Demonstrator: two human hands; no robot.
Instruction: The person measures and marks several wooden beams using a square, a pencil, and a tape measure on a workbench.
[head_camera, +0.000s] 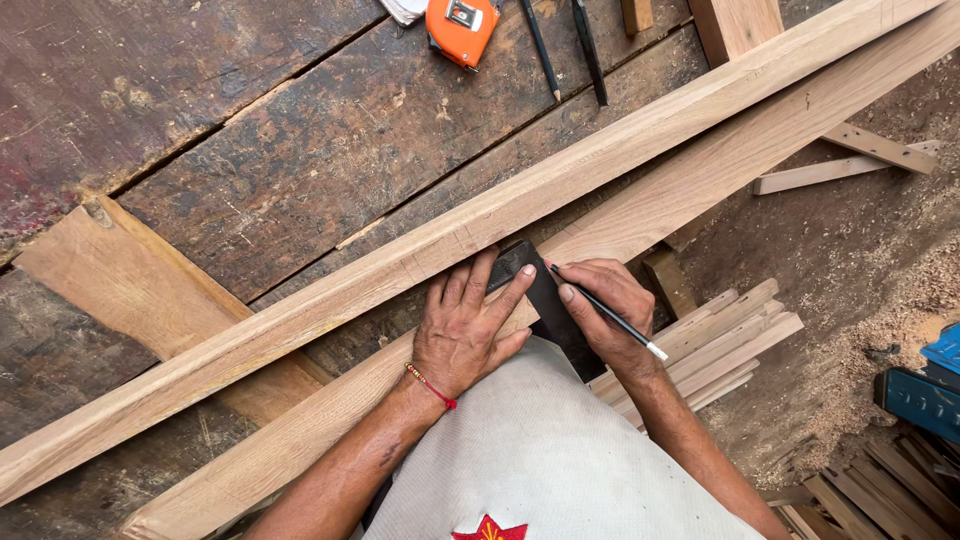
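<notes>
Grip first: the left hand (462, 335) is spread flat, fingers apart, pressing down on a dark try square (535, 290) so it can't skid along the wood, and the right hand (605, 310) is pinched shut around a black pencil (608, 312), tip aimed up toward 11 o'clock right at the edge of the square's stock. Looks to me like the square is butted against the near long oak board (700, 170) to give the pencil a straight edge to ride on. That board runs diagonally from about 7 o'clock to 1 o'clock across the frame, and a second long board (300, 320) lies just beside it on the far side, touching or nearly so. Both rest on a beat-up dark plank table (300, 150), which carries the length so nothing sags while marking. Up at 12 o'clock, within reach but well apart from the hands, sits an orange tape measure (460, 28) with a couple of spare pencils (540, 50) next to it. A red thread bracelet (432, 387) is on the left wrist. Off at 3 to 4 o'clock, below the table edge, there's a stack of thin wood strips (720, 340) on the sawdusty floor (850, 260).
</notes>
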